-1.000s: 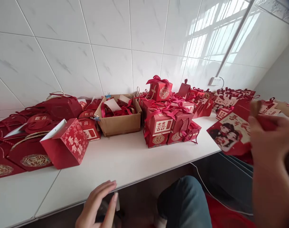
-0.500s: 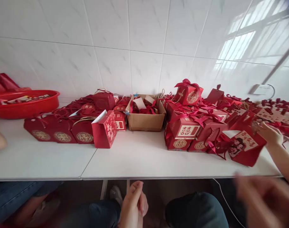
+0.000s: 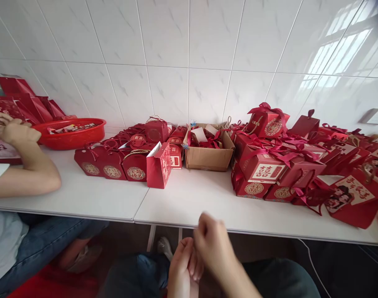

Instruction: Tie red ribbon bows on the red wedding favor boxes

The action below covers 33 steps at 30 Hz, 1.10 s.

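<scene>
My left hand [image 3: 180,269] and my right hand [image 3: 213,244] meet over my lap, just below the front edge of the white table [image 3: 189,203]. The right hand is curled into a loose fist and rests against the left hand's bent fingers. Whatever lies between them is hidden. The nearest things on the table are an upright red gift bag [image 3: 159,165], an open cardboard box [image 3: 209,155] with red ribbons in it, and a stack of red ribboned gift boxes [image 3: 263,165].
A person sits at the left, arm [image 3: 27,176] on the table, hands on a red bag. A red basket [image 3: 69,132] stands behind that arm. Flat red bags [image 3: 112,163] lie left of centre. A red bag printed with a couple [image 3: 352,196] lies at the right.
The view has swung left, so the person at the left now shows. My right hand has come from the right, without the red bag it held, to join my left hand.
</scene>
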Each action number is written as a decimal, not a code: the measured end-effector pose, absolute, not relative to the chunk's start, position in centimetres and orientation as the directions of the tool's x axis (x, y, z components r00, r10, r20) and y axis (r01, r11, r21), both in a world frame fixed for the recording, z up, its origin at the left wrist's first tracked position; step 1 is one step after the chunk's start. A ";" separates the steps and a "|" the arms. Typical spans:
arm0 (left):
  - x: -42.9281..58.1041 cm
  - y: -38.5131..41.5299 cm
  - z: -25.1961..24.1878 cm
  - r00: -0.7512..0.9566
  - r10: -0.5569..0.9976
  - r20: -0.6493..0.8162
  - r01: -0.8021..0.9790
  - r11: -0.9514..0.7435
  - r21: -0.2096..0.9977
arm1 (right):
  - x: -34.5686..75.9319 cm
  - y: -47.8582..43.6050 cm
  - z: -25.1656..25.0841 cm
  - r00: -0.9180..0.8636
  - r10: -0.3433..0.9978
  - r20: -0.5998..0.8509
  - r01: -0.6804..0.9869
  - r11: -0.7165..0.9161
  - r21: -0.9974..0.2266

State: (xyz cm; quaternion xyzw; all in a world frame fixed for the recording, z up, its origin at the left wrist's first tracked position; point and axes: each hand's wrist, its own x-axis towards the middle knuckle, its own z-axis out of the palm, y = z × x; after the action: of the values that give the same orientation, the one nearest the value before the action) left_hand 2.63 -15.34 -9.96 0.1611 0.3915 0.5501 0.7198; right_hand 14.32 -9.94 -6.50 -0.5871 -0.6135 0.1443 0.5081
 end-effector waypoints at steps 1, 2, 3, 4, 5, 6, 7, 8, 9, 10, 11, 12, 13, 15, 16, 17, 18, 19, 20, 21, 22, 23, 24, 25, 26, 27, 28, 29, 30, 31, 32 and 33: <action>2.5 -15.4 -9.9 0.099 0.920 -0.379 -0.672 0.343 0.656 | 14.4 -8.8 -5.8 0.241 0.864 0.442 0.591 0.231 -0.773; 2.3 -15.5 -9.9 0.107 0.921 -0.375 -0.683 0.342 0.646 | 14.8 -7.7 -5.1 0.304 0.857 0.415 0.620 0.153 -0.770; 2.2 -15.6 -9.8 0.116 0.922 -0.369 -0.691 0.342 0.637 | 15.3 -6.6 -4.4 0.350 0.844 0.407 0.636 0.105 -0.764; 1.9 -15.6 -9.7 0.123 0.925 -0.360 -0.696 0.339 0.633 | 15.9 -5.8 -4.0 0.380 0.834 0.401 0.640 0.076 -0.764; 1.7 -15.5 -9.6 0.127 0.929 -0.349 -0.700 0.333 0.632 | 16.4 -5.2 -3.8 0.390 0.834 0.390 0.641 0.058 -0.765; 1.3 -15.4 -9.5 0.123 0.932 -0.340 -0.703 0.323 0.633 | 16.9 -4.8 -3.9 0.385 0.841 0.381 0.639 0.055 -0.767; 1.0 -15.2 -9.3 0.114 0.935 -0.337 -0.709 0.314 0.631 | 17.1 -4.7 -4.3 0.373 0.852 0.368 0.635 0.054 -0.771; 0.6 -15.0 -9.1 0.111 0.934 -0.341 -0.716 0.313 0.624 | 17.2 -4.9 -5.0 0.360 0.864 0.353 0.632 0.052 -0.773; 0.2 -14.7 -8.8 0.117 0.931 -0.346 -0.722 0.319 0.613 | 17.2 -5.3 -5.8 0.351 0.873 0.339 0.631 0.047 -0.774; -0.2 -14.5 -8.4 0.130 0.928 -0.348 -0.729 0.328 0.601 | 17.1 -5.7 -6.6 0.349 0.878 0.326 0.617 0.047 -0.786; -0.6 -14.3 -8.0 0.147 0.927 -0.345 -0.731 0.337 0.593 | 16.9 -6.2 -7.3 0.350 0.883 0.313 0.587 0.054 -0.808; -0.9 -14.1 -7.4 0.170 0.927 -0.334 -0.726 0.347 0.593 | 16.8 -6.6 -7.9 0.354 0.885 0.301 0.545 0.066 -0.836; -1.2 -13.9 -6.8 0.188 0.931 -0.312 -0.715 0.347 0.607 | 16.8 -7.0 -8.3 0.362 0.886 0.290 0.497 0.080 -0.864; -1.5 -13.4 -5.5 0.202 0.949 -0.243 -0.670 0.314 0.673 | 17.0 -7.4 -8.5 0.383 0.883 0.271 0.400 0.106 -0.910; -1.5 -13.0 -4.9 0.201 0.958 -0.203 -0.629 0.285 0.723 | 17.2 -7.4 -8.5 0.393 0.881 0.264 0.368 0.112 -0.923; -1.4 -12.5 -4.2 0.198 0.967 -0.161 -0.571 0.248 0.783 | 17.4 -7.4 -8.4 0.401 0.878 0.260 0.354 0.114 -0.928; -1.2 -11.8 -3.6 0.194 0.974 -0.113 -0.493 0.197 0.847 | 17.6 -7.4 -8.3 0.405 0.877 0.258 0.337 0.119 -0.934; -0.8 -10.9 -3.0 0.191 0.980 -0.059 -0.394 0.132 0.910 | 17.7 -7.3 -8.3 0.405 0.878 0.257 0.320 0.128 -0.939; -0.3 -9.8 -2.3 0.184 0.983 0.006 -0.277 0.046 0.960 | 17.7 -7.2 -8.2 0.401 0.879 0.258 0.305 0.137 -0.942; 0.4 -8.6 -1.7 0.177 0.980 0.087 -0.147 -0.061 0.987 | 17.7 -7.2 -8.3 0.398 0.880 0.261 0.294 0.147 -0.945; 1.3 -7.2 -1.0 0.180 0.968 0.176 -0.010 -0.178 0.984 | 17.6 -7.1 -8.3 0.395 0.880 0.264 0.288 0.154 -0.945; 2.2 -5.7 -0.3 0.166 0.942 0.293 0.118 -0.314 0.942 | 17.6 -7.1 -8.4 0.391 0.880 0.268 0.287 0.160 -0.945; 3.3 -4.1 0.4 0.167 0.897 0.409 0.246 -0.439 0.864 | 17.5 -7.1 -8.5 0.388 0.881 0.272 0.294 0.162 -0.942; 4.3 -2.4 1.1 0.184 0.834 0.520 0.367 -0.549 0.751 | 17.4 -7.1 -8.5 0.383 0.881 0.277 0.308 0.161 -0.938; 5.4 -0.7 1.6 0.210 0.758 0.618 0.474 -0.632 0.613 | 17.3 -7.1 -8.6 0.378 0.882 0.282 0.324 0.160 -0.932; 6.3 0.9 1.9 0.250 0.686 0.683 0.574 -0.673 0.466 | 17.2 -7.1 -8.7 0.372 0.883 0.287 0.341 0.158 -0.927; 7.1 2.4 2.0 0.291 0.629 0.721 0.654 -0.681 0.331 | 17.2 -7.1 -8.8 0.368 0.883 0.291 0.356 0.156 -0.922; 7.7 3.8 1.8 0.316 0.585 0.747 0.713 -0.666 0.220 | 17.1 -7.1 -9.0 0.363 0.883 0.296 0.369 0.155 -0.917; 8.2 5.0 1.3 0.345 0.560 0.753 0.754 -0.643 0.133 | 17.0 -7.1 -9.1 0.361 0.882 0.303 0.377 0.159 -0.912; 8.5 6.0 0.6 0.360 0.542 0.759 0.783 -0.618 0.070 | 17.0 -7.0 -9.2 0.362 0.878 0.314 0.379 0.169 -0.910; 8.6 6.7 -0.3 0.347 0.536 0.770 0.796 -0.602 0.060 | 16.9 -6.9 -9.2 0.363 0.871 0.330 0.377 0.187 -0.907; 8.6 7.2 -1.3 0.335 0.529 0.780 0.805 -0.591 0.055 | 16.9 -6.8 -9.0 0.363 0.862 0.354 0.375 0.213 -0.902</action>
State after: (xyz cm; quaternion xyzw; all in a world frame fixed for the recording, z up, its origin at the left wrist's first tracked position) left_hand 8.57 7.16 -1.26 0.7984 0.4177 0.3975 -0.1734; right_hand 16.87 -6.76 -8.97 -0.5909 -0.5234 0.2112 0.5765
